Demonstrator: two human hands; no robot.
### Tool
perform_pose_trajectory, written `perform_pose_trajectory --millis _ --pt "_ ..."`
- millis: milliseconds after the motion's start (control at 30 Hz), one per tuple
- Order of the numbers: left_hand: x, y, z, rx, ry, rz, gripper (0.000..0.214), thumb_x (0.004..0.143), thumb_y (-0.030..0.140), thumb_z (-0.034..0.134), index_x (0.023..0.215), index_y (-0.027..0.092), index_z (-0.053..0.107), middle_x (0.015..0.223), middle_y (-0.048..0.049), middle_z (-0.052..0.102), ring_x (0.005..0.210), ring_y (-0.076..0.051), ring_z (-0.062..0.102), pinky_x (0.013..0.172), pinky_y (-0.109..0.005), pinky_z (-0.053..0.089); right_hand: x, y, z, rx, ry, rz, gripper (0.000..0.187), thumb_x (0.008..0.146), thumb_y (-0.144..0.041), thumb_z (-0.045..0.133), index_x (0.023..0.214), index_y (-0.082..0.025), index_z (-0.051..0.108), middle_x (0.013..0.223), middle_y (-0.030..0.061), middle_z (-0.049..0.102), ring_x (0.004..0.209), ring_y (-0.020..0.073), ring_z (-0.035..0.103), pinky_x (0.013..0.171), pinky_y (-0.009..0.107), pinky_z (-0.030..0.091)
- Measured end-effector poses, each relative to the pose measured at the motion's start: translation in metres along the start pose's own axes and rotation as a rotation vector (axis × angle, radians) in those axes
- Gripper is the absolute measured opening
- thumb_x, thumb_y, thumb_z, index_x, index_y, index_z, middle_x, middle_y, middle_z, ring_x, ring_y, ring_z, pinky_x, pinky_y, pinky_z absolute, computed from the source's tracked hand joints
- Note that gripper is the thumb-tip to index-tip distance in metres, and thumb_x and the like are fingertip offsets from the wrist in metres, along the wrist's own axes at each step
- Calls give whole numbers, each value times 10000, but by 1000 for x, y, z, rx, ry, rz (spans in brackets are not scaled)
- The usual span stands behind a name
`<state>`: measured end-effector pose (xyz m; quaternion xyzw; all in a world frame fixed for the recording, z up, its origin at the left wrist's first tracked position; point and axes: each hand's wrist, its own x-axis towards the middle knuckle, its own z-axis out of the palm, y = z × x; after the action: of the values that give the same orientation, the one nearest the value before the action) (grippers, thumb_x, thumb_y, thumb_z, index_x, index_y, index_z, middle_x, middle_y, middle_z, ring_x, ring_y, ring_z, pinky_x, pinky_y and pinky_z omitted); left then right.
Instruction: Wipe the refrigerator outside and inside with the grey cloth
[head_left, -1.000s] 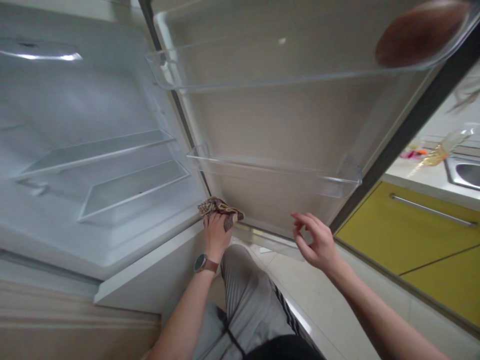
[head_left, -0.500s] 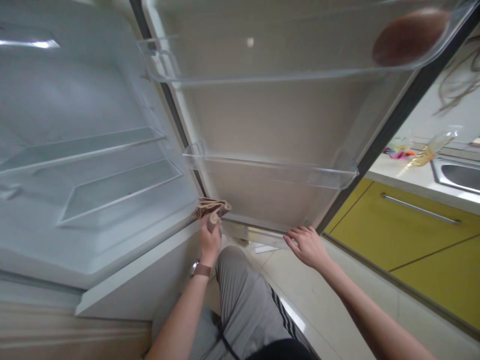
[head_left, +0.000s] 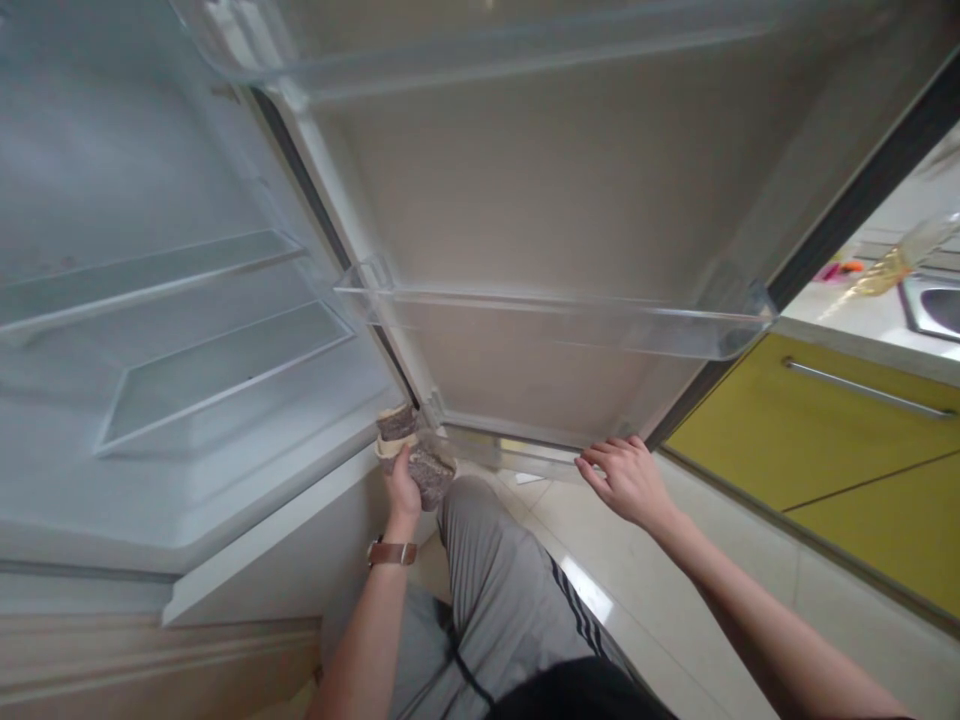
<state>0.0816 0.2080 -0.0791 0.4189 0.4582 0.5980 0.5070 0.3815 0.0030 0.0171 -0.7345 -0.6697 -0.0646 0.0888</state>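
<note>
The brown patterned cloth (head_left: 431, 475), edged in cream, is gripped in the left hand (head_left: 403, 490), and through the head camera I see it at the bottom hinge-side corner of the pale refrigerator door (head_left: 570, 200), beside the knee of black-striped grey trousers (head_left: 502, 590). The right hand (head_left: 622, 480) curls its fingers over the door's lower edge near the opposite corner, though I cannot tell whether they grip it. Around them I see glossy cream floor tiles (head_left: 675, 640), silver-handled yellow-green cabinets (head_left: 750, 440), a pale countertop (head_left: 802, 305) and a metal sink (head_left: 916, 300).
</note>
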Motion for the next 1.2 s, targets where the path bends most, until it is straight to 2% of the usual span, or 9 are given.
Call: perform_pose_trajectory --millis 67,133,267,400,500,567,733,900,1200 --pt "-25 0 -1 32 87 21 395 859 433 607 1177 209 672 1271 -70 723 1363 -264 563 1179 -426 408 0 0 1 -1 -5 2 533 1088 -471 339 836 -208 729 834 65 737 821 194 600 733 362 223" --pt "-53 0 4 76 93 5 382 876 407 585 1196 213 662 1306 -77 710 1417 -272 514 1202 -442 389 -1 1 2 -2 -14 -4 533 1086 -478 344 829 -210 727 832 63 736 815 193 596 735 362 223" --pt "-116 -3 37 149 -75 -15 416 907 458 589 1251 233 655 1366 -89 678 1495 -273 421 1254 -431 318 -3 -2 -1 12 -29 -15 524 1088 -474 331 859 -211 721 862 64 734 835 197 598 745 367 227" --pt "-178 -4 77 126 -217 -157 551 935 574 573 1367 237 629 1454 -101 621 1538 -265 354 1282 -401 264 -5 -7 -5 88 -11 -13 510 1103 -436 257 1000 -223 709 941 65 730 888 200 603 770 367 242" --pt "-209 -8 90 72 -354 -205 598 946 601 568 1432 253 599 1513 -91 573 1548 -246 336 1292 -388 244 -8 -10 -7 134 18 -13 503 1108 -431 228 1085 -231 688 987 65 724 916 206 603 785 369 248" --pt "-216 -10 90 71 -387 -207 617 950 609 562 1465 269 575 1547 -78 540 1544 -245 344 1295 -383 241 -10 -11 -7 146 25 -20 496 1109 -436 230 1094 -230 681 986 62 721 912 207 601 778 370 245" --pt "-196 -7 78 60 -190 -192 686 904 642 609 1463 248 568 1565 -84 521 1523 -267 384 1277 -375 283 -14 -14 -7 153 26 -39 475 1107 -449 263 1071 -232 684 960 44 718 897 202 607 768 369 237" --pt "-158 -6 64 42 -25 -77 582 928 597 602 1321 172 660 1440 -139 630 1433 -284 505 1242 -417 330 -15 -17 -4 179 46 -18 441 1094 -459 319 1060 -234 696 962 45 725 886 205 616 767 373 233" --pt "-35 7 42 -60 286 40 276 969 396 524 1111 196 651 1236 -99 704 1358 -228 549 1171 -423 403 -17 -22 -4 211 82 -16 404 1085 -445 338 1120 -225 675 970 46 726 873 206 627 780 374 251"
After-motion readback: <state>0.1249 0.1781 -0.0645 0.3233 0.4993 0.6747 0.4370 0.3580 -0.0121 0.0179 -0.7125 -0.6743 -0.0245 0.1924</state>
